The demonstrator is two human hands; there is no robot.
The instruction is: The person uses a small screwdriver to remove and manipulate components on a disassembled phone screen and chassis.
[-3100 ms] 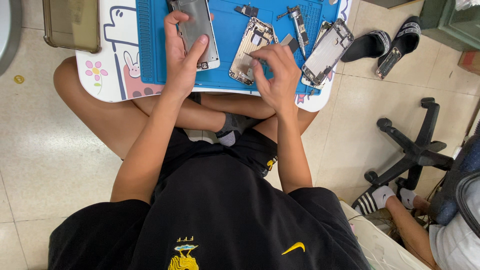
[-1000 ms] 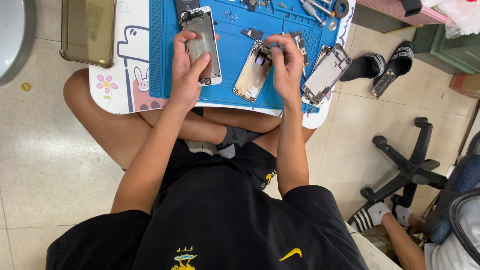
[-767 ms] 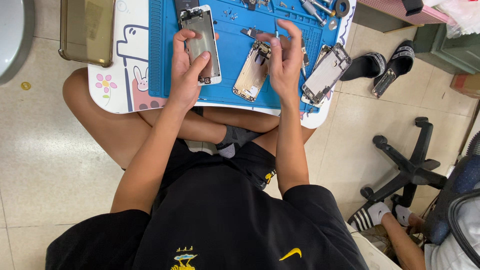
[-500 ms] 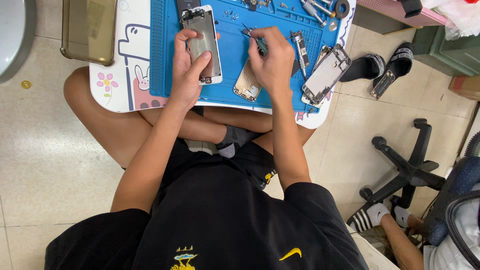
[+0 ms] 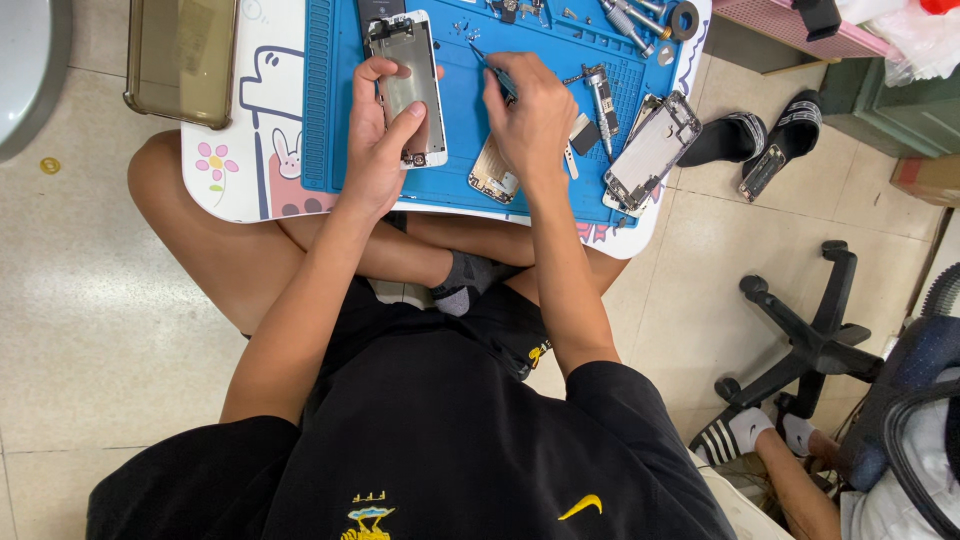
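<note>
Two risks I see: my left hand point(image 5: 385, 130) clasps the phone screen assembly point(image 5: 407, 85) over the blue mat point(image 5: 455, 150) while my right hand point(image 5: 530, 110) pinches tweezers point(image 5: 490, 65) above tiny screws point(image 5: 462, 27), which could scatter off the tabletop point(image 5: 240, 170)

Gold phone housing point(image 5: 492, 172) half hidden under right hand point(image 5: 532, 118); tweezers point(image 5: 492, 68) tip too small to tell.
</note>
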